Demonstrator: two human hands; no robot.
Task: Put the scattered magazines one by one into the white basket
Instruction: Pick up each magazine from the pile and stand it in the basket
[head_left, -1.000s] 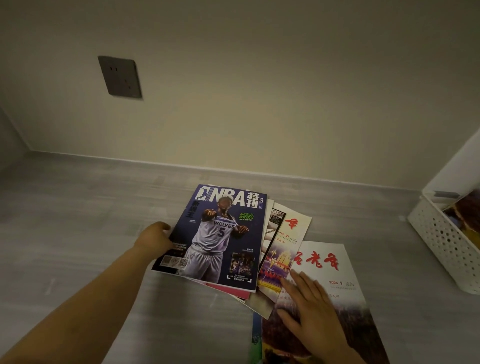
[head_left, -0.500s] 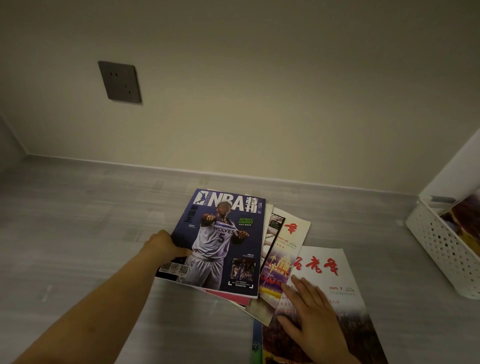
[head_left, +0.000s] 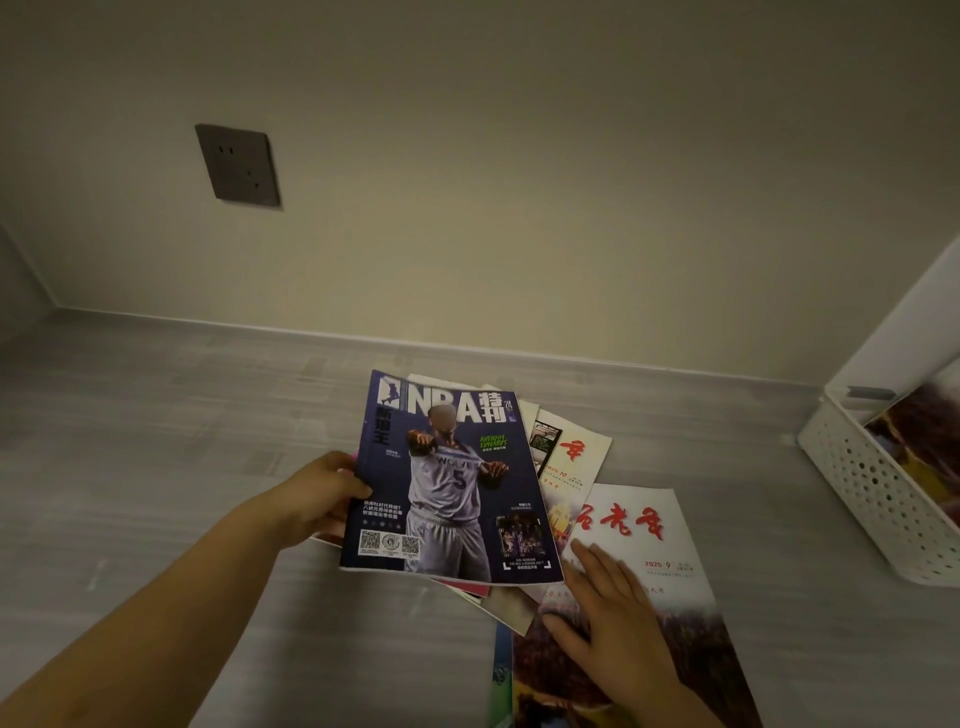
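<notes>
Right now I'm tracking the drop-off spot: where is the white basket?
In the head view, the white basket sits on the floor at the far right edge, against a white panel, right of the magazine pile.

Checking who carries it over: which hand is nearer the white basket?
Right. The right hand lies flat on the magazines, on the side toward the white basket; the left hand grips the NBA magazine, farther away.

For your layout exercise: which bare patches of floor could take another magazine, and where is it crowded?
Free: the floor left of the left hand, and the strip between the red-titled magazine and the white basket. Crowded: the overlapping pile under the NBA magazine and right hand.
</notes>
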